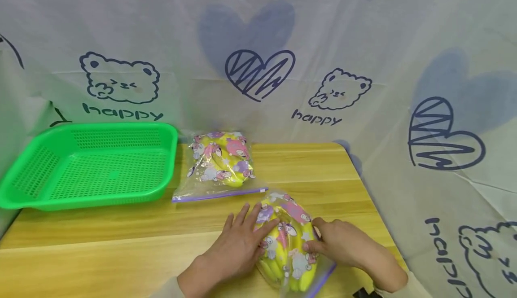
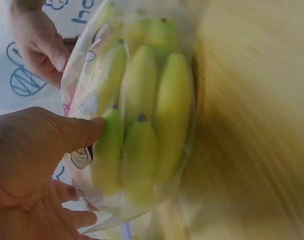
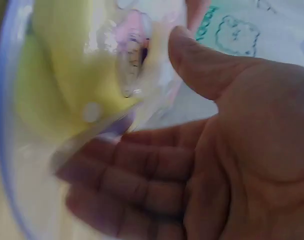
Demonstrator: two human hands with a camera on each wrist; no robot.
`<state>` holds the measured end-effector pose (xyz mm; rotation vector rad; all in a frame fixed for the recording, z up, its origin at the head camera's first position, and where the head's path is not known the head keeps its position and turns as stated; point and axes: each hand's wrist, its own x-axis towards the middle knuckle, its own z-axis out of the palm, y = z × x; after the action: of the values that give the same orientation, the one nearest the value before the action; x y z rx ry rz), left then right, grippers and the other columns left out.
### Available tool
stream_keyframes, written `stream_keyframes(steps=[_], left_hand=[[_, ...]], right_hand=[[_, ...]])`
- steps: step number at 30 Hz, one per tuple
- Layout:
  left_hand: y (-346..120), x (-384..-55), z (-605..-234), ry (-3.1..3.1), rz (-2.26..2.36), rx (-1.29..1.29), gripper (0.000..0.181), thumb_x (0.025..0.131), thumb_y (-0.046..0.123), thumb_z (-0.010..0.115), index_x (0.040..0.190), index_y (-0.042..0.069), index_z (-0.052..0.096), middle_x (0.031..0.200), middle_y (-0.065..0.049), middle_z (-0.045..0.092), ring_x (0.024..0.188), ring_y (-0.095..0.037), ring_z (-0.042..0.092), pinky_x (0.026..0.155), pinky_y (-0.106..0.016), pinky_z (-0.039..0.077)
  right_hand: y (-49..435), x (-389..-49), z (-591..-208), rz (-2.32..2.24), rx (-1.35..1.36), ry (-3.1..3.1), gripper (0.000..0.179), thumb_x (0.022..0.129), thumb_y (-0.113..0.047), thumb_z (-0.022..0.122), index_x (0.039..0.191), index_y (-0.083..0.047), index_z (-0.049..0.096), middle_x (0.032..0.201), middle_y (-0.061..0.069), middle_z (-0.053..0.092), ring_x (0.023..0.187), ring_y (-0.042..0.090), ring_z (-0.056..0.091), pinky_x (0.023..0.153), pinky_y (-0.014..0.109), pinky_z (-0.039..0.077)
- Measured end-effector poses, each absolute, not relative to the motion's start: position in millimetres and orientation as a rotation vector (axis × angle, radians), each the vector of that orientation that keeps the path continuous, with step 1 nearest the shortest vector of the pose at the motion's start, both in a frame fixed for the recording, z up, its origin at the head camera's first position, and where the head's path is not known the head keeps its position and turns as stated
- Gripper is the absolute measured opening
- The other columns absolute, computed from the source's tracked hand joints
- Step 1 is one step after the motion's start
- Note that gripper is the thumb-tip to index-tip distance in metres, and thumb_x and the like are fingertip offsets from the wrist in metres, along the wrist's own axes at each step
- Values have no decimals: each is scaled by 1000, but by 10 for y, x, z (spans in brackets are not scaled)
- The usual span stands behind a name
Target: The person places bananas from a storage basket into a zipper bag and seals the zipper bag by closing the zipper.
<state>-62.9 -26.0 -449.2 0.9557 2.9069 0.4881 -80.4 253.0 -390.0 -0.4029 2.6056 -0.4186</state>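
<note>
A clear zip bag of bananas [image 1: 282, 244], printed with cartoon figures, is between my two hands near the front of the table. My left hand [image 1: 238, 239] lies along its left side, fingers spread and fairly straight. In the left wrist view, the left thumb [image 2: 84, 131] touches the film over several yellow-green bananas [image 2: 139, 160]. At the bag's right edge, my right hand [image 1: 343, 244] holds it with thumb and fingers on either side. The right fingers [image 3: 142, 165] show partly behind clear film in the right wrist view. The purple zip strip [image 1: 323, 280] points towards me.
A second printed zip bag [image 1: 220, 159] with yellow contents lies behind, its purple zip facing me. The green plastic basket [image 1: 113, 174] stands at the left of the wooden table [image 1: 121, 248]. A printed cloth [image 1: 258, 33] hangs behind and at the right.
</note>
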Motion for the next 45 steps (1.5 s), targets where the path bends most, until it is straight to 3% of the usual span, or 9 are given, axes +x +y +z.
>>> stream_keyframes(steps=[2,4,6,10,14,17,23,28,45], left_hand=[[-285,-655,-4483,2888,519,949,71,102,34,70,164,34,36,169,-22,30,152,-54,32,110,-75,39],[-321,-678,-4478,2894,533,929,74,101,37,71,165,32,34,169,-22,30,153,-54,30,111,-76,38],[-369,-712,-4485,2920,550,910,81,98,44,73,166,27,33,169,-24,31,153,-55,29,110,-78,37],[-495,-816,-4465,2948,581,841,91,92,56,75,164,17,36,169,-25,31,154,-57,26,110,-80,33],[-643,-1008,-4423,2951,562,778,95,89,60,77,164,17,38,171,-24,27,157,-55,17,114,-82,25],[-767,-1199,-4412,2967,528,713,89,93,57,75,164,19,38,173,-23,23,159,-53,12,116,-82,19],[-1033,-1479,-4495,2973,453,545,81,99,47,70,165,16,35,174,-21,19,160,-52,8,118,-79,18],[-1179,-1530,-4579,2957,440,506,80,101,43,70,166,17,32,174,-22,17,160,-52,7,120,-78,18],[-1238,-1551,-4650,2965,490,501,81,101,38,71,167,20,30,174,-23,17,159,-52,11,118,-80,19]], right_hand=[[2432,-730,-3921,-300,-451,2731,75,92,-59,72,137,-1,59,101,6,74,90,25,73,77,48,59],[2332,-668,-3992,-234,-573,2868,81,89,-62,74,142,-3,56,126,15,70,112,36,70,88,56,58],[2235,-625,-4118,-206,-741,2983,97,85,-65,75,157,-7,45,154,23,52,138,48,53,102,68,50],[2113,-582,-4396,-292,-1048,2987,103,83,-70,73,165,-20,36,170,20,31,156,52,26,108,81,35],[2060,-575,-4564,-267,-995,3012,97,85,-74,70,164,-27,39,173,16,26,158,52,18,108,84,31],[2048,-574,-4602,-271,-799,3061,90,87,-71,71,161,-27,44,172,14,28,158,52,20,108,84,31],[2110,-680,-4588,-266,-539,3135,86,87,-68,74,158,-26,49,169,16,34,154,55,27,100,87,35],[2218,-925,-4575,-291,-495,3166,85,87,-64,76,157,-23,50,166,22,35,151,58,29,96,89,35],[2368,-1930,-4583,-434,-379,3082,84,92,-57,71,162,-20,43,173,19,20,158,54,11,110,89,14]])
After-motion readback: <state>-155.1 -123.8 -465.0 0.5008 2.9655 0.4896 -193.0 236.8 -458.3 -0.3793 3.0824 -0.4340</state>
